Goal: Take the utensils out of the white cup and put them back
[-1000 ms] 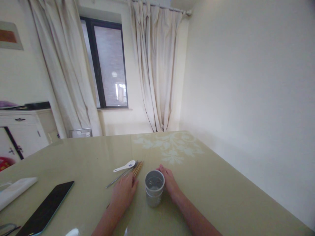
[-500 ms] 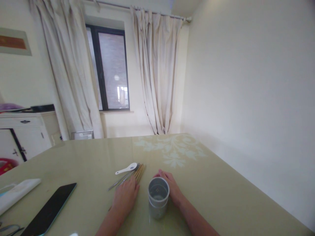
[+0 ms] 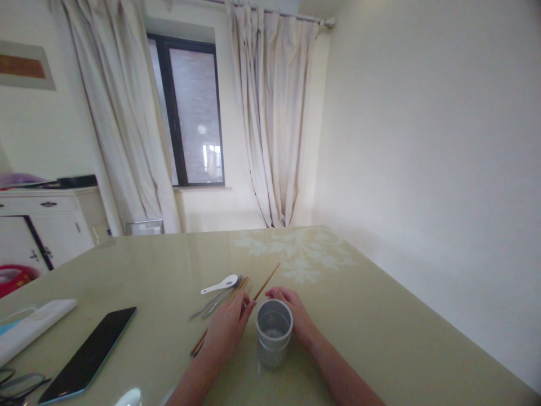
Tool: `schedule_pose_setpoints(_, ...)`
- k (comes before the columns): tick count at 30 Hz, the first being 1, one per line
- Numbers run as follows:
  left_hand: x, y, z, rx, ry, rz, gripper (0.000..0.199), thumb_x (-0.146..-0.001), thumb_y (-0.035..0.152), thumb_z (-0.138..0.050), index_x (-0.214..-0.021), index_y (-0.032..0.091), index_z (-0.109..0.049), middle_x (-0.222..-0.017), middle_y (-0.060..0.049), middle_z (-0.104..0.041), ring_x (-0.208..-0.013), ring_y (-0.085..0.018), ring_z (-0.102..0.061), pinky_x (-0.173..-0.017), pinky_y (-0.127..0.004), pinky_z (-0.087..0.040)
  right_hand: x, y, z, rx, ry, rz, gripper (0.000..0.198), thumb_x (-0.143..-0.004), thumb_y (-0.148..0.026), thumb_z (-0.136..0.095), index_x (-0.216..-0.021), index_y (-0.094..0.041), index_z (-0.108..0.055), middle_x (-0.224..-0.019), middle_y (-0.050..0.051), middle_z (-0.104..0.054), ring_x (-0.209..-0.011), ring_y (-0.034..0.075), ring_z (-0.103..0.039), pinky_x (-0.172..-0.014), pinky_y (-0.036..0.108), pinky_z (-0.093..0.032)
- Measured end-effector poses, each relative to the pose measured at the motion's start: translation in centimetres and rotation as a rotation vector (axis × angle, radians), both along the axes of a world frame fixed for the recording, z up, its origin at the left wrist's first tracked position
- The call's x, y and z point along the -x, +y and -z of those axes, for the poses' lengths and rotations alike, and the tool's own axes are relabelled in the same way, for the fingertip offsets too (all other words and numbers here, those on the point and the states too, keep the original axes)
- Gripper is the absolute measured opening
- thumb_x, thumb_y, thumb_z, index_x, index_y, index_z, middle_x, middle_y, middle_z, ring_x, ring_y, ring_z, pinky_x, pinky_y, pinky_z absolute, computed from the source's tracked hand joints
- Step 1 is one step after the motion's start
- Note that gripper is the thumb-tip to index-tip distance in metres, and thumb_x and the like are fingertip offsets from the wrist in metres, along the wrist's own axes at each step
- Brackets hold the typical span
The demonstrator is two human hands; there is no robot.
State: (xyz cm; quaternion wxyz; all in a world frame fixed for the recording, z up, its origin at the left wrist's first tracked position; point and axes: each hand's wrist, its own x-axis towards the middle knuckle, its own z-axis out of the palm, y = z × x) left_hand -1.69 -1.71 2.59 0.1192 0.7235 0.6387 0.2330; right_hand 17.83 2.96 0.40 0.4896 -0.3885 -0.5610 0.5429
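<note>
A grey cylindrical utensil holder (image 3: 274, 352) stands upright on the table, with small holes visible in its bottom. My right hand (image 3: 293, 310) rests against its right and far side, fingers curled behind the rim and partly hidden. Just left of the holder, my left hand (image 3: 231, 318) pinches a brown chopstick (image 3: 270, 274), which slants up to the right. More chopsticks (image 3: 198, 343) lie under and beside that hand. A white ceramic spoon (image 3: 220, 285) and metal utensils (image 3: 213, 305) lie beyond it.
A black tablet or phone (image 3: 91, 355) lies to the left, near a white flat object (image 3: 38, 327) and eyeglasses (image 3: 25, 383). A white object (image 3: 129, 398) shows at the bottom edge. Beyond the table (image 3: 380, 316) are a wall, curtains and a white cabinet (image 3: 54, 220).
My left hand has moved slightly right, lifting a chopstick from the bundle toward the holder. The right hand stays at the holder. The view has shifted slightly.
</note>
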Motion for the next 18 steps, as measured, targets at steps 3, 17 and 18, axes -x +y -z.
schedule_pose_setpoints(3, -0.5, -0.4, 0.1, -0.056, -0.077, 0.104, 0.020, -0.105, 0.033, -0.044, -0.097, 0.024, -0.060, -0.090, -0.004, -0.076, -0.086, -0.023, -0.071, -0.076, -0.031, -0.047, 0.1, -0.3, -0.6, 0.018, 0.070, -0.054, 0.062, -0.075, -0.077, -0.080, -0.092, -0.018, -0.078, -0.085, 0.006, -0.077, -0.076, 0.023, -0.070, -0.071, 0.033, -0.052)
schedule_pose_setpoints(17, 2.8, 0.2, 0.0, 0.092, 0.282, -0.097, 0.014, -0.098, 0.029, -0.057, -0.099, 0.020, -0.068, -0.109, -0.011, -0.076, -0.111, -0.030, -0.070, -0.094, -0.038, -0.050, -5.6, 1.3, -5.2, -0.222, 0.601, 0.440, 0.045, -0.075, -0.062, -0.090, -0.093, -0.023, -0.077, -0.078, 0.001, -0.073, -0.072, 0.015, -0.066, -0.071, 0.028, -0.054)
schedule_pose_setpoints(18, 2.7, 0.1, 0.1, 0.098, 0.297, -0.083, 0.014, -0.097, 0.028, -0.056, -0.098, 0.020, -0.068, -0.110, -0.011, -0.076, -0.111, -0.030, -0.070, -0.094, -0.038, -0.049, -5.4, 0.9, -5.3, -0.244, 0.556, 0.396, 0.044, -0.078, -0.062, -0.088, -0.093, -0.023, -0.078, -0.076, 0.001, -0.072, -0.071, 0.015, -0.064, -0.069, 0.028, -0.053)
